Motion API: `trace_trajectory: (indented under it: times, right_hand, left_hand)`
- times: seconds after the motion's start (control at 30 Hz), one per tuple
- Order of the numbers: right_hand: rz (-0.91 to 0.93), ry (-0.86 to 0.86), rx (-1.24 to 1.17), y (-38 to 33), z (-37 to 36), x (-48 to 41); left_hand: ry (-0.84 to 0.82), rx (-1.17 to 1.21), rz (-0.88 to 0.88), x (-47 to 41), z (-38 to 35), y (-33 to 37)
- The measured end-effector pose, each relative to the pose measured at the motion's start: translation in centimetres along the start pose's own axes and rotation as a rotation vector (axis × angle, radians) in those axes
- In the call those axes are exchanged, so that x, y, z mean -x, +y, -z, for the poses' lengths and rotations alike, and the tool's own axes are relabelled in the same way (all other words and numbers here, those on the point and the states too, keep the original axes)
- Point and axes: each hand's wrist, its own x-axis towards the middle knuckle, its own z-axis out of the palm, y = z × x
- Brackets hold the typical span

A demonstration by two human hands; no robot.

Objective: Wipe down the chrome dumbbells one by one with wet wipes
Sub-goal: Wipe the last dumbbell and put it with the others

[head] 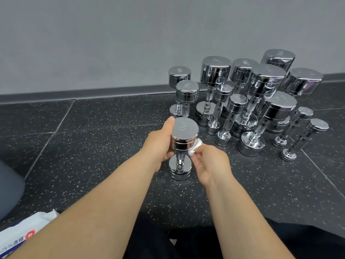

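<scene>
Stood on end on the floor [93,146] in front of the other dumbbells [261,101], the 1KG dumbbell [184,131] is steadied by the left grip [158,144] curled round its top head, presumably so the wipe [197,145] pinched in the right grip [211,161] can be rubbed there.

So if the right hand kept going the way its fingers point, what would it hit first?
Probably the dumbbell, its upper head: the right hand holds a wipe close against it, and the left hand grips the far side.

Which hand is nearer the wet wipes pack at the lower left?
Left. The left hand grips the dumbbell on the side facing the pack; the right hand pinches a wipe against the dumbbell's opposite side, farther away.
</scene>
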Motion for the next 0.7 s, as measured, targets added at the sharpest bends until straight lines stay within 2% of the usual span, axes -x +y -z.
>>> trace_trajectory:
  times: [0.17,0.3,0.43,0.5,0.7]
  right_hand:
    - [-0.157,-0.179,0.152,1.6,0.2,-0.2]
    - [-0.074,-0.163,0.079,1.8,0.3,-0.5]
    - [-0.091,-0.204,0.047,1.4,0.6,0.3]
    - [-0.05,-0.216,0.032,1.1,0.7,0.6]
    - [0.082,-0.19,0.163,0.9,1.1,1.2]
  left_hand:
    - [-0.075,0.023,0.079,0.4,0.2,0.1]
    - [-0.296,0.122,0.3,1.1,1.2,-0.3]
    - [-0.352,0.264,0.301,2.2,2.1,-0.4]
    - [-0.331,0.288,0.247,2.8,2.1,-0.7]
    - [-0.018,0.352,0.064,3.4,1.4,-1.6]
